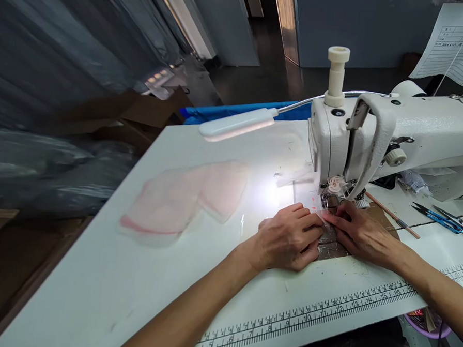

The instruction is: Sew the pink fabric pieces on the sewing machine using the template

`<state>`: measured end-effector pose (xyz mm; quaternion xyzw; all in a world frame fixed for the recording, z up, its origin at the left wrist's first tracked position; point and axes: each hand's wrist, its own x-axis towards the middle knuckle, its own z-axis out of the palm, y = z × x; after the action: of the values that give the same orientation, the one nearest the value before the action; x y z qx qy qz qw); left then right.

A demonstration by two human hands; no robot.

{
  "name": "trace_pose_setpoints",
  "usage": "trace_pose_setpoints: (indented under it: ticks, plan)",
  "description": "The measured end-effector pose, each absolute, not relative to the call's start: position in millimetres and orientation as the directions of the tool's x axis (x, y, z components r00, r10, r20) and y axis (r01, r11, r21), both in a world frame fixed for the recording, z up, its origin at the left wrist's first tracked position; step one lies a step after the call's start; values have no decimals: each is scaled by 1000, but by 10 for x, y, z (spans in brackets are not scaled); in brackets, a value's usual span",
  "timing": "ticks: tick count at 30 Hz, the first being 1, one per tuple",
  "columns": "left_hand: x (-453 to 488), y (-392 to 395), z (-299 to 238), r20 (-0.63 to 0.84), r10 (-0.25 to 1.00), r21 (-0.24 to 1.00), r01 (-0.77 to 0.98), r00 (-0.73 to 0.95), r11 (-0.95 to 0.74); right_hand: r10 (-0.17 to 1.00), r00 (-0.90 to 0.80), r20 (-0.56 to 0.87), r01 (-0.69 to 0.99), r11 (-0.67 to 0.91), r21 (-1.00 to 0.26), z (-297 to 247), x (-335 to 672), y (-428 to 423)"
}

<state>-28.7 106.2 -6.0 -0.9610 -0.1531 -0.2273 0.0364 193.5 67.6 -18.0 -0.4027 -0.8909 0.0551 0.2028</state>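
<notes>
Both my hands rest on the white table (140, 293) just in front of the sewing machine's presser foot (331, 200). My left hand (288, 237) is curled, its fingertips pinching a small clear piece of material (312, 204) with pink dots. My right hand (362, 233) presses the same piece from the right, fingers bent and close together. The two hands touch at the fingertips. Under them lies a taped metal plate (330, 246). The white sewing machine (412, 131) stands right behind the hands.
A stack of pale pink fabric pieces (183, 199) lies to the left. A white gooseneck lamp (237, 124) lights the work. Blue scissors (441, 216) and a thin stick (392, 215) lie at right. A ruler strip (325, 310) runs along the front edge. Cardboard boxes sit at left.
</notes>
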Motion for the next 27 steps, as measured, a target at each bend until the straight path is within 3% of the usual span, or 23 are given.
trace_pose_setpoints:
  ticks: [12, 19, 27]
  plan:
    - [-333, 1084, -21, 340, 364, 95, 354, 867, -930, 770, -577, 272, 726, 636, -262, -191, 1919, 705]
    - [-339, 1100, -11, 331, 389, 77, 386, 860, -919, 741, -595, 312, 676, 671, -305, -150, 1951, 681]
    - [-348, 1142, -21, 320, 417, 81, 414, 851, -907, 741, -604, 293, 712, 667, -219, -111, 1903, 703]
